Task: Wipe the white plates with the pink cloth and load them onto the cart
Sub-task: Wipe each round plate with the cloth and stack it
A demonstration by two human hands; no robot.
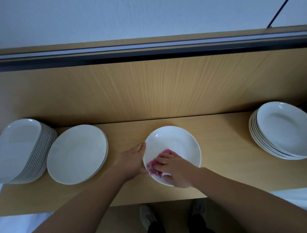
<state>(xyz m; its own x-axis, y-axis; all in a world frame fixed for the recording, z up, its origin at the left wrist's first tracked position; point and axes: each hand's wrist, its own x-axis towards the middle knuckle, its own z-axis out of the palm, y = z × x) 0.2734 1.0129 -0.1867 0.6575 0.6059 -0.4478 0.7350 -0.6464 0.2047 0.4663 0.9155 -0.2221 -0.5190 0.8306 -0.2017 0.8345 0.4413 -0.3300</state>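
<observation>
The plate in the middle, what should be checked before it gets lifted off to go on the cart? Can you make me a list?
1. The left hand holds the middle plate at its left rim: ok.
2. The right hand presses the pink cloth onto the plate: ok.
3. Whole plate wiped: cannot tell; the cloth covers only its near-left part.
4. Plate sits apart from the round stack and the right stack, so nothing blocks lifting it: ok.
5. A free spot on the cart: cannot tell; no cart is in view.
</observation>
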